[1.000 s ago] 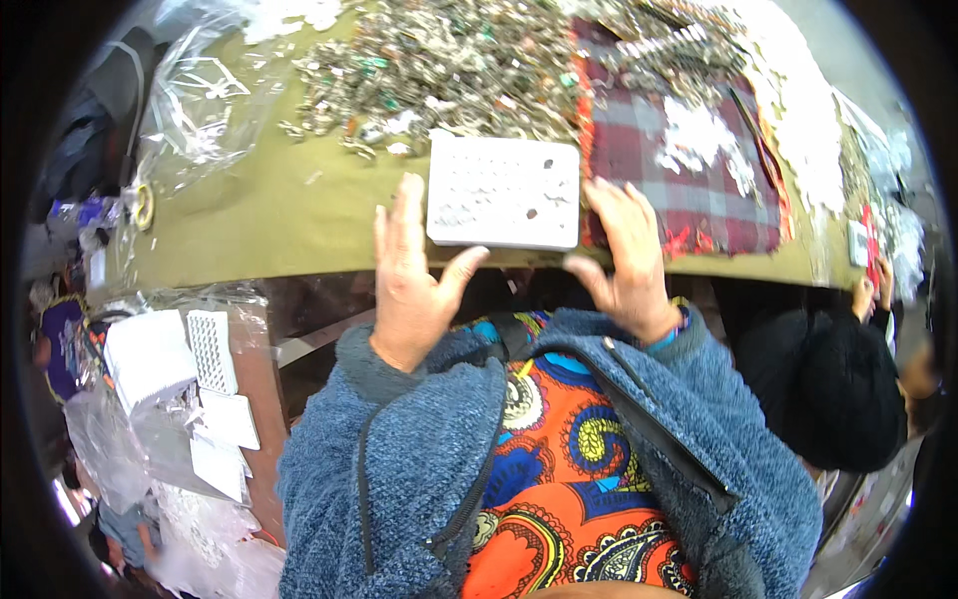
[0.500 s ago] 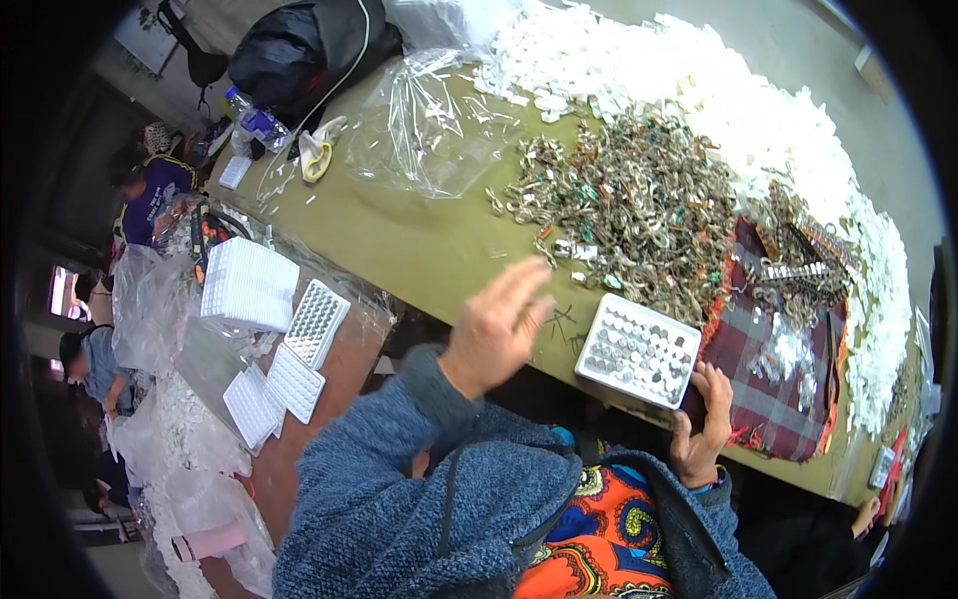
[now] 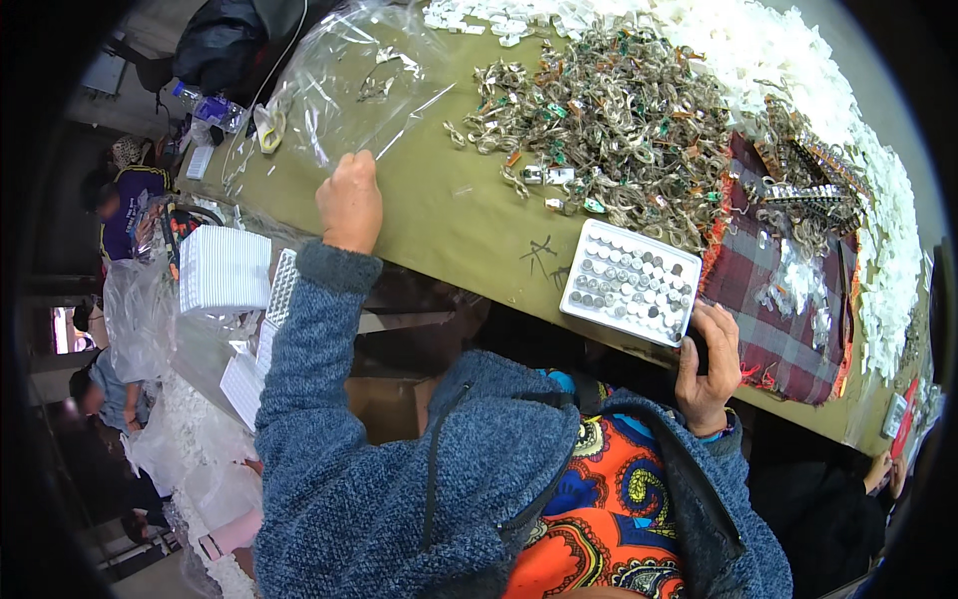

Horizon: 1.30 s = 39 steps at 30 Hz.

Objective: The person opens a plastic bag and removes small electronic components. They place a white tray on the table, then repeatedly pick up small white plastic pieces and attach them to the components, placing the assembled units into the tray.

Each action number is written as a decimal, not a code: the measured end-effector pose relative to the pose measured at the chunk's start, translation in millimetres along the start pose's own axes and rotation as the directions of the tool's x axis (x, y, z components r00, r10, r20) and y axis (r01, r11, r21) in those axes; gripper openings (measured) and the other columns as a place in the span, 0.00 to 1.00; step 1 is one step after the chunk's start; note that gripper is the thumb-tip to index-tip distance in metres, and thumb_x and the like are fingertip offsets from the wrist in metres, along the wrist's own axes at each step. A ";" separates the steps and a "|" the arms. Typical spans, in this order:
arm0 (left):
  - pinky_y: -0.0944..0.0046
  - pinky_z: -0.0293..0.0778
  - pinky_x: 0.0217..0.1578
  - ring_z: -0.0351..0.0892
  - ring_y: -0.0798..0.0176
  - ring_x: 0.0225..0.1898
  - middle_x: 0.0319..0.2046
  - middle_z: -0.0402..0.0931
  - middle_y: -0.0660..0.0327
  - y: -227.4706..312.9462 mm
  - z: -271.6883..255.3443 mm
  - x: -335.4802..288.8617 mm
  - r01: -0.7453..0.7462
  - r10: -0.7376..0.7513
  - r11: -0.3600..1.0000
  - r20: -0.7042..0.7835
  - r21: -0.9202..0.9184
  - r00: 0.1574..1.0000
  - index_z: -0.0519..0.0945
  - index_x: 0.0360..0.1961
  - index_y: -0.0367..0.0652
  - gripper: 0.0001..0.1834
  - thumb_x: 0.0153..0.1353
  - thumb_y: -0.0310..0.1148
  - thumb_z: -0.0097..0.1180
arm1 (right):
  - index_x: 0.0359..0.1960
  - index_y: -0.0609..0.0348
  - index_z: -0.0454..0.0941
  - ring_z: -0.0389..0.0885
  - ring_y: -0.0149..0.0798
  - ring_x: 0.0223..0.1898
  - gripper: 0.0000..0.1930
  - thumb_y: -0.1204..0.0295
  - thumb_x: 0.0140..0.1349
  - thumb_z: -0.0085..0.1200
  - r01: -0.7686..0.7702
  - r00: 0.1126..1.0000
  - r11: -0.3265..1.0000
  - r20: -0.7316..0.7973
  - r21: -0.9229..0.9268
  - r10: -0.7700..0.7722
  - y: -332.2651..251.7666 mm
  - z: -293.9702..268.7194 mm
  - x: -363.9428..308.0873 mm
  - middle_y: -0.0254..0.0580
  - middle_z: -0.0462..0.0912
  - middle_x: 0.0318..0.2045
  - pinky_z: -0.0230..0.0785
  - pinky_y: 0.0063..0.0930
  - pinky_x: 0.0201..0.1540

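Observation:
My left hand (image 3: 349, 205) is closed in a fist at the near edge of a clear plastic bag (image 3: 344, 105) lying on the table; whatever its fingers hold is hidden. Fingers and thumb of my right hand (image 3: 711, 367) grip the right edge of a white tray (image 3: 576, 308) at the table's near edge. Small round pieces, white and silvery grey, stand in rows in this tray. Behind it spreads a heap of small tangled grey loops (image 3: 629, 120) with green and orange bits among them.
White plastic pieces (image 3: 798, 80) are piled along the far and right sides. A plaid cloth (image 3: 758, 290) lies right of the tray, carrying dark strips (image 3: 813, 190). Stacked white trays (image 3: 225, 270) stand on the left table. Other people (image 3: 135, 205) sit at left; another person's hands (image 3: 883, 471) show at right.
My left hand has moved left, from near the tray to the plastic bag, and its fingers have closed. My right hand stays at the tray. The whole view has shifted a little.

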<state>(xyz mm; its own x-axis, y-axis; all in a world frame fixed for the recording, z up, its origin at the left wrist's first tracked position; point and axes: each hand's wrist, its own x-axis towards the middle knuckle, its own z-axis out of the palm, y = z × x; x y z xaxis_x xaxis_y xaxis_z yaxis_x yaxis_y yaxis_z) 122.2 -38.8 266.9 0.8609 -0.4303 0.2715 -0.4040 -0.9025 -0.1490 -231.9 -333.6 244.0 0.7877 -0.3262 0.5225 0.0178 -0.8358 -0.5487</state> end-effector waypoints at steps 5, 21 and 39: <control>0.53 0.78 0.44 0.82 0.45 0.44 0.46 0.81 0.52 36.0 -26.9 -19.5 -0.234 0.152 0.901 -0.241 -0.365 0.959 0.79 0.51 0.40 0.18 0.58 0.25 0.61 | 0.53 0.74 0.75 0.81 0.56 0.51 0.19 0.83 0.58 0.57 -0.028 0.997 0.996 -0.073 0.081 0.034 -1.4 2.2 -1.6 0.56 0.85 0.42 0.67 0.52 0.63; 0.66 0.74 0.20 0.82 0.67 0.21 0.28 0.82 0.57 71.0 11.1 46.5 0.042 -0.069 0.595 0.002 -0.803 0.998 0.81 0.34 0.33 0.06 0.63 0.26 0.60 | 0.51 0.70 0.76 0.81 0.53 0.52 0.17 0.86 0.59 0.55 -0.046 0.992 0.994 -0.115 0.097 0.058 3.9 1.2 -7.2 0.55 0.84 0.44 0.70 0.43 0.60; 0.75 0.68 0.22 0.74 0.78 0.23 0.23 0.79 0.65 171.2 -129.4 -117.4 -0.059 0.443 0.017 -0.045 -0.998 0.895 0.84 0.39 0.34 0.05 0.62 0.22 0.63 | 0.58 0.65 0.76 0.83 0.28 0.40 0.17 0.82 0.68 0.53 -0.329 0.943 0.598 0.223 0.731 0.247 -65.8 -11.3 40.4 0.41 0.81 0.49 0.79 0.21 0.44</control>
<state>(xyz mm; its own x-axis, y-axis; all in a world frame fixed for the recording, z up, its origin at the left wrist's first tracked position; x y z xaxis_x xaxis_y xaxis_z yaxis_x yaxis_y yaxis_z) -88.0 -145.3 332.6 0.5777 -0.7860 0.2200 -0.3664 -0.0088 0.9304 -208.2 -296.7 308.6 0.8846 -0.4153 0.2120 0.2016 -0.0693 -0.9770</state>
